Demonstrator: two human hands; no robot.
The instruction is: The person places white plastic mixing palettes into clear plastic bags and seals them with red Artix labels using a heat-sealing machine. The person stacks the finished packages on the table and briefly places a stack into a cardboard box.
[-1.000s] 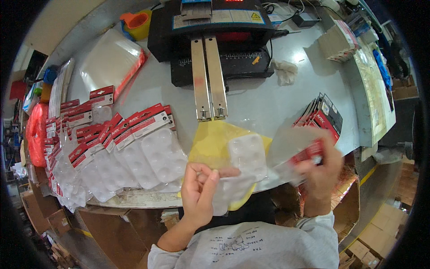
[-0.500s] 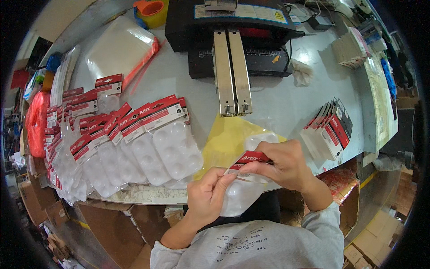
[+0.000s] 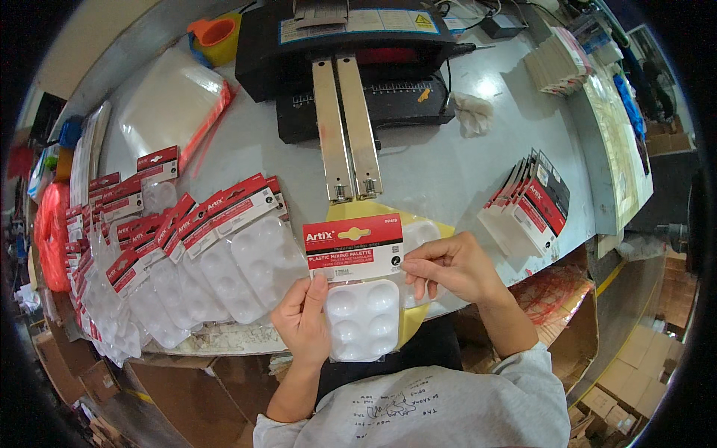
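A white plastic paint palette [image 3: 363,319] with round wells hangs in a clear bag, topped by a red and white header card [image 3: 351,228] with a hang hole. The card faces up toward me, flat and unfolded to view. My left hand [image 3: 302,319] is closed on the left edge of the bag and card, thumb on top. At the card's right edge, my right hand [image 3: 457,270] pinches the corner between thumb and curled fingers. Behind it, another white palette [image 3: 423,233] in clear film lies partly hidden on a yellow sheet [image 3: 418,322].
Many carded palettes [image 3: 265,250] lie overlapped at the left. A black sealing machine [image 3: 258,67] with two metal bars [image 3: 328,134] stands at the back. Stacked header cards [image 3: 538,205] are at the right, clear bags [image 3: 168,104] back left, crumpled tissue [image 3: 473,113] beside the machine.
The packaged palette has turned from tilted to facing me, its card now spread out. My left hand moved left; my right hand shifted from atop the card to its right edge. The view shifted slightly.
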